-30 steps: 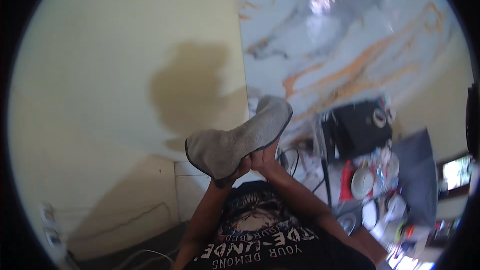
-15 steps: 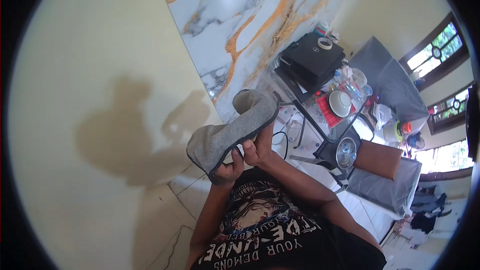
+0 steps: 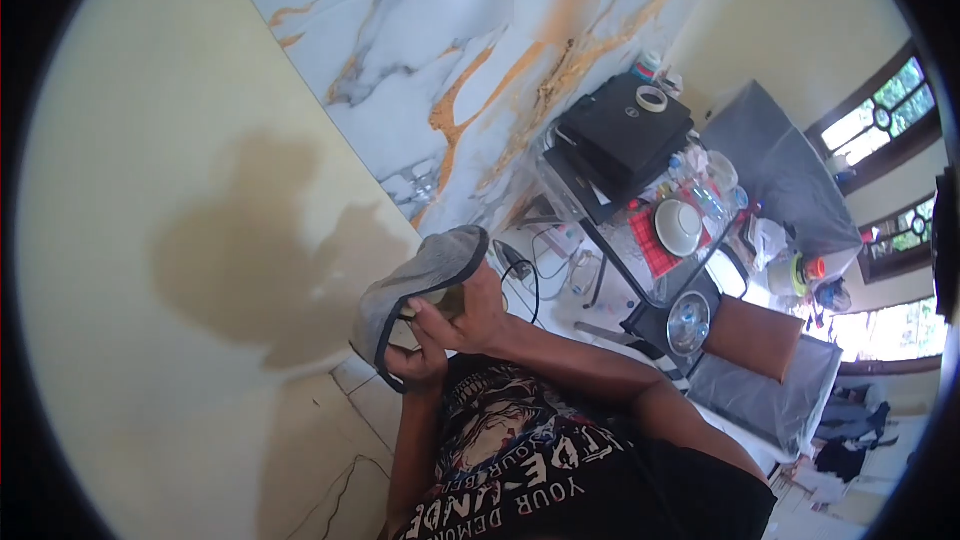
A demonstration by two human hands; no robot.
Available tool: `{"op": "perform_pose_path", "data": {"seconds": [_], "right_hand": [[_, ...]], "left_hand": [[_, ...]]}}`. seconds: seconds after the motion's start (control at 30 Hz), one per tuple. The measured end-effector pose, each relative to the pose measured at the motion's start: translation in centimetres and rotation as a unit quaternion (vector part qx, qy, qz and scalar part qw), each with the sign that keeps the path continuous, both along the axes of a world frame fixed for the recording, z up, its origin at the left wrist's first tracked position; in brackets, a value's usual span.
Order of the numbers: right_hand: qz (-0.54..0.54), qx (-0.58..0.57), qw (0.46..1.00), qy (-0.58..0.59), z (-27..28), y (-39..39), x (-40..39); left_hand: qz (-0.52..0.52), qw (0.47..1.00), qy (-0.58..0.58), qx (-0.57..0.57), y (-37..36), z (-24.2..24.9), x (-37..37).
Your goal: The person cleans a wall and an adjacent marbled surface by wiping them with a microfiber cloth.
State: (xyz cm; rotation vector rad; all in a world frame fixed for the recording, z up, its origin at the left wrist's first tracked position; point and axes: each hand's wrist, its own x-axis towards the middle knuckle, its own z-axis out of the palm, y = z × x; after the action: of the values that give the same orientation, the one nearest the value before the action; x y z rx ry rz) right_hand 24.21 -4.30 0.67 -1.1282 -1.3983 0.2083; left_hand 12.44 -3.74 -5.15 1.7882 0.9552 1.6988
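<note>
A grey cloth point(image 3: 425, 265) with dark edging is held up in front of my chest, folded and bulging over my fingers. My left hand point(image 3: 418, 362) grips its lower edge, with the fingertips partly behind the fabric. My right hand point(image 3: 468, 318) holds the right side of the cloth, thumb pointing left and the other fingers tucked under it. A yellowish patch shows inside the fold between the hands; I cannot make out whether it is the cloth's underside or another thing.
A marble-patterned panel point(image 3: 400, 60) covers part of the wall ahead. To the right, a glass-topped table carries a black laptop point(image 3: 625, 125), a roll of tape point(image 3: 651, 98) and a white bowl point(image 3: 679, 227). A clothes iron point(image 3: 512, 260) and cables lie beyond my right hand.
Both hands have moved slightly left with the cloth. Its wavy, spread shape has become a rounder fold, and the yellowish patch now shows inside. The view has shifted a little.
</note>
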Motion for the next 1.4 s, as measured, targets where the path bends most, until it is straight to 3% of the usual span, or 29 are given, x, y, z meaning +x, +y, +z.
{"op": "perform_pose_path", "data": {"seconds": [0.1,0.33,0.4,0.43,0.53,0.63,0.7,0.77,0.8,0.93,1.0,1.07,1.27,1.33,1.4], "right_hand": [[0.058,-0.043,0.997,0.039,-0.9,2.0,0.2],[0.142,-0.018,0.99,0.02,-2.5,4.2,-2.1],[0.182,-0.024,0.983,0.032,-2.7,4.4,-4.2],[0.197,-0.02,0.98,0.028,-2.4,4.2,-4.9],[0.256,-0.01,0.967,-0.006,-1.3,3.9,-8.1],[0.302,-0.078,0.949,0.047,-1.3,3.4,-11.8],[0.336,-0.069,0.938,0.045,-1.5,2.8,-14.0],[0.246,0.024,0.969,-0.02,-3.0,2.3,-16.1],[0.27,0.031,0.962,-0.023,-3.7,2.2,-17.1],[0.35,-0.037,0.936,0.021,-4.3,1.8,-20.2],[0.336,-0.067,0.939,0.012,-4.6,2.3,-21.4],[0.381,-0.098,0.919,0.044,-5.3,3.6,-22.3],[0.456,-0.118,0.881,0.052,-6.0,7.2,-27.2],[0.49,-0.129,0.86,0.064,-5.1,8.7,-30.3],[0.537,-0.139,0.826,0.098,-3.6,9.5,-33.2]], "left_hand": [[0.091,0.994,0.052,-0.011,0.7,0.4,0.0],[0.208,0.974,0.07,-0.062,0.0,-1.6,-2.3],[0.207,0.971,-0.047,-0.108,-1.0,-1.3,-3.6],[0.221,0.968,-0.052,-0.103,-1.4,-1.3,-4.4],[0.316,0.947,0.005,-0.058,-2.8,-1.9,-8.0],[0.371,0.923,0.07,-0.08,-4.2,-2.1,-12.0],[0.364,0.922,0.124,-0.055,-5.1,-1.3,-13.9],[0.398,0.909,0.112,-0.044,-6.2,-1.3,-15.5],[0.401,0.909,0.106,-0.037,-6.6,-1.4,-16.2],[0.463,0.878,0.079,-0.092,-7.9,-0.5,-18.3],[0.502,0.859,0.083,-0.054,-7.6,-1.2,-19.9],[0.455,0.885,0.089,-0.051,-7.2,-1.4,-20.8],[0.55,0.821,0.148,0.036,-5.1,1.5,-24.8],[0.593,0.787,0.169,0.035,-3.7,-0.6,-26.1],[0.679,0.706,0.193,0.058,-2.1,-2.1,-27.8]]}}
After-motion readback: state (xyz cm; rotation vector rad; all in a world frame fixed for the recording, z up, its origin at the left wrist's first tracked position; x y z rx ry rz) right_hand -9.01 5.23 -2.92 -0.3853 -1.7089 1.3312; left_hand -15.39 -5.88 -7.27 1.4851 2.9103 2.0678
